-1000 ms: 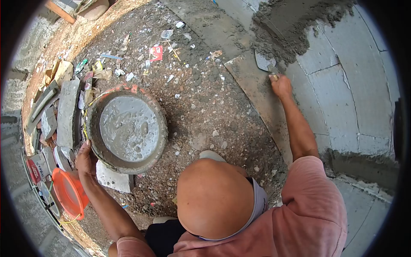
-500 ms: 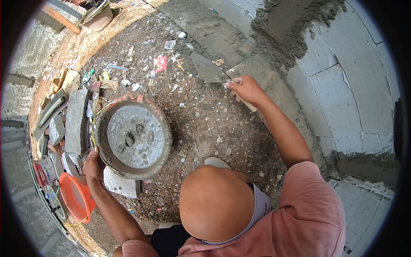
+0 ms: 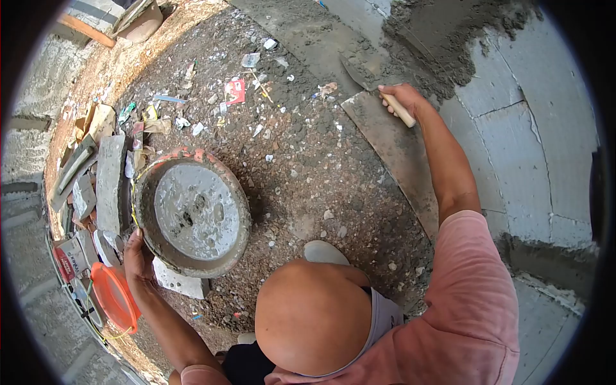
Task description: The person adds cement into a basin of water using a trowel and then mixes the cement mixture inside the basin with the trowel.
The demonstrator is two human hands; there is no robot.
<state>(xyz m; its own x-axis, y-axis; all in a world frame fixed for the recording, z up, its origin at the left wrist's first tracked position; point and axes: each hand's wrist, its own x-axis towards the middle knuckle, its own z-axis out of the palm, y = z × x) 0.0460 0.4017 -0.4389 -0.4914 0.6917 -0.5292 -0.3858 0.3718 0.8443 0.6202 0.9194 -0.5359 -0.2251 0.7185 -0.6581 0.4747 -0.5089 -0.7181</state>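
My left hand grips the near left rim of a round basin that holds wet grey mortar. The basin looks slightly tilted. My right hand is closed round the wooden handle of a trowel. Its blade is seen nearly edge-on, pointing up and left over a mortar-smeared board on the ground along the wall. Whether the blade touches the surface under it I cannot tell. A thick patch of wet mortar covers the wall beyond my right hand.
A wall of pale blocks runs along the right. An orange bucket and a broken block are near my left forearm. Rubble and slabs lie left of the basin. Litter, including a red packet, dots the gravel.
My right hand has moved up and right toward the wall with the trowel, whose blade has turned from broad-side to nearly edge-on. The basin has shifted slightly left under my left hand.
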